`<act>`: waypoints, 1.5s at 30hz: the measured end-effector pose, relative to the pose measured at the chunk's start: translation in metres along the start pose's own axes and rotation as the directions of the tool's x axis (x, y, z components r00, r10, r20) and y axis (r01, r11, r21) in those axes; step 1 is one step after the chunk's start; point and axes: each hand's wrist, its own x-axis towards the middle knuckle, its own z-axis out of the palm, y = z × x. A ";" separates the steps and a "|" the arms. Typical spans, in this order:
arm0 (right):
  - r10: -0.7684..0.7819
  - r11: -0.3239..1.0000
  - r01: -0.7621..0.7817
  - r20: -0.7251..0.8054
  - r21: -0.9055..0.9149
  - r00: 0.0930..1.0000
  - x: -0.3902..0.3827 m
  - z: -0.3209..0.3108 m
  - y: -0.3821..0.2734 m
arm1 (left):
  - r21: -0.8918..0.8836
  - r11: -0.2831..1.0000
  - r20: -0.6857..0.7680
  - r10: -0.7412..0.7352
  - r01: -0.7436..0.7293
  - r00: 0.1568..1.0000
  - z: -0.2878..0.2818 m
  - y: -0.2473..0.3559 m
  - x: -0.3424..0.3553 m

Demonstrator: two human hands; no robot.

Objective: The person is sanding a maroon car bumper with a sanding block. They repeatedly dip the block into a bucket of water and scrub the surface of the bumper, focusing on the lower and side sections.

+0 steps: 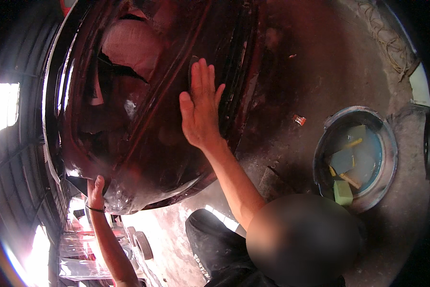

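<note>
My right hand (pixel 200 107) lies on a glossy dark red car body panel (pixel 162 138), fingers stretched out and thumb apart. A thin dark edge beside its fingertips is too small to make out. My left hand (pixel 96 193), with a dark band at the wrist, touches the panel's lower left corner; most of its fingers are hidden. A blurred oval covers the area at the lower end of my right arm.
At right a round basin (pixel 388 158) holds cloudy water, a pale green sponge (pixel 342 192) and several yellow pieces. A coiled cord (pixel 385 36) lies beyond. Metal sheeting (pixel 19 162) and bright openings line the left; vehicles (pixel 83 268) and a tyre (pixel 143 245) show at bottom left.
</note>
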 end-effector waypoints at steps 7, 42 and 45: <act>0.029 0.997 -0.021 -0.110 0.076 0.993 0.150 -0.039 0.090 | 0.002 0.998 0.081 0.062 -0.063 0.995 0.034 0.034 0.012; 0.112 0.988 -0.114 -0.022 -0.107 0.993 -0.088 0.037 -0.108 | 0.351 0.865 0.103 0.345 -0.358 0.933 0.075 0.109 -0.026; -0.216 0.958 0.223 0.057 -0.182 0.975 -0.187 0.079 -0.136 | 0.318 0.901 0.108 0.273 -0.294 0.956 0.072 0.096 -0.029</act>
